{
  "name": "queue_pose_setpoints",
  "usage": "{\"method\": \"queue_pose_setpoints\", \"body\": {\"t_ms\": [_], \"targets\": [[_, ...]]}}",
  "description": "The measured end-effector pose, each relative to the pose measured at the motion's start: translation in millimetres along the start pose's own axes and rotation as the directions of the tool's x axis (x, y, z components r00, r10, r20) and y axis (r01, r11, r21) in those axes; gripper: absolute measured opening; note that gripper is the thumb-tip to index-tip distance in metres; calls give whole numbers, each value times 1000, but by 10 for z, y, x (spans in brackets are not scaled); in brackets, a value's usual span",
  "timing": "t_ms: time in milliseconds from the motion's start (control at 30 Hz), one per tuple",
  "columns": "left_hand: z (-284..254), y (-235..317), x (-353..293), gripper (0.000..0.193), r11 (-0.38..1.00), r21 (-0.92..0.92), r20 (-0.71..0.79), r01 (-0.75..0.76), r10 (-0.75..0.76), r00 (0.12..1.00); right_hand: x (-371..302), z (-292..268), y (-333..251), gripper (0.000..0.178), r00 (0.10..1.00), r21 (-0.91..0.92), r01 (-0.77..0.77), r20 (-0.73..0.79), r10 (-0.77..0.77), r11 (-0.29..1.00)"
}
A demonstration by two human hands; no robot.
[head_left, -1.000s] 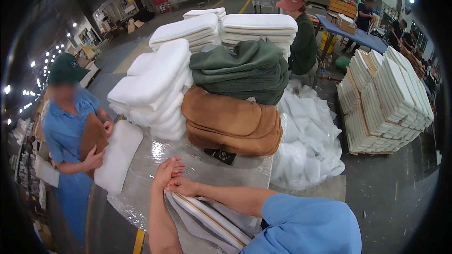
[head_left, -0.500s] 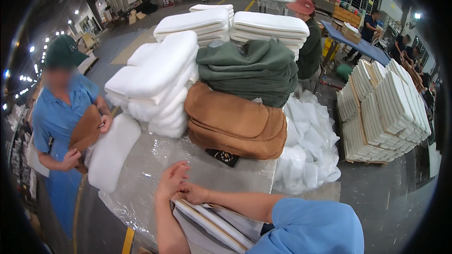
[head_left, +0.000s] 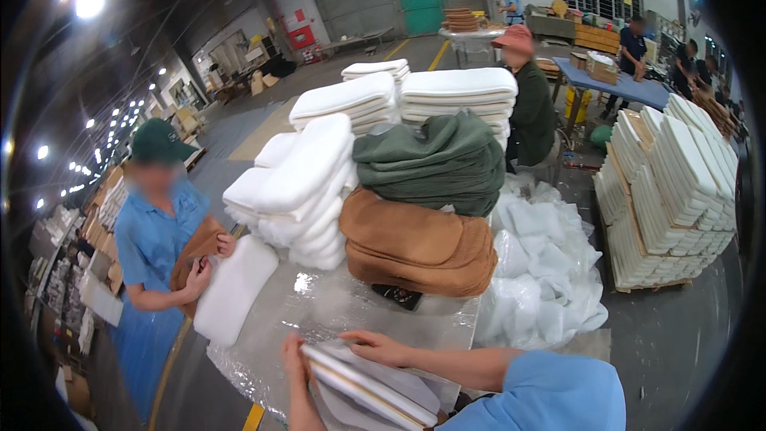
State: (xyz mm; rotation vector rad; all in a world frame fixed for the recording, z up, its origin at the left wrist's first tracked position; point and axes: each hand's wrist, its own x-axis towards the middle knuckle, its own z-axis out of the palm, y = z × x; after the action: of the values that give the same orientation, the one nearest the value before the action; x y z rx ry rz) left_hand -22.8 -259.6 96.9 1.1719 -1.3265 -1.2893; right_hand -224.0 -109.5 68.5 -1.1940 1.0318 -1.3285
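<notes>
Hands are sitting apart now after meeting at the panel's far end half a second ago; the right one is showing further right, and the stacks are showing lower in frame. Head view: the white foam panel with a tan middle layer [head_left: 373, 389] is lying low in front of the wearer, inside a light-grey fabric cover [head_left: 411, 383]. Its long axis is running from upper left, by the left hand [head_left: 294, 361], down right to the wearer's body. Left hand is nearer that far end, resting just beside or on it; blur is hiding whether its grip is closing on anything. Right hand [head_left: 377, 348] is reaching in from the right, fingers half-curled at the cover's upper edge; pinching or only touching, can't tell. Beyond both, the plastic-covered worktop [head_left: 319, 319] is carrying a brown fabric stack [head_left: 419, 247], well apart from the panel.
</notes>
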Motion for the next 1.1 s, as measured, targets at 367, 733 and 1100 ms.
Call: {"method": "queue_pose_setpoints", "body": {"t_ms": [367,733,1100], "targets": [[-1036,-322,-967,49,990,10,-429,141,-123,895,-2032,-361,142,48,887,284,-225,-337,317,932],[-1095,-336,-2286,48,958,-106,-218,266,-284,934,-527,-800,100,53,825,13,-123,-555,110,992],[-107,-122,-3310,47,898,-12,358,439,-406,841,889,-688,66,53,808,66,-63,-582,90,996]]}}
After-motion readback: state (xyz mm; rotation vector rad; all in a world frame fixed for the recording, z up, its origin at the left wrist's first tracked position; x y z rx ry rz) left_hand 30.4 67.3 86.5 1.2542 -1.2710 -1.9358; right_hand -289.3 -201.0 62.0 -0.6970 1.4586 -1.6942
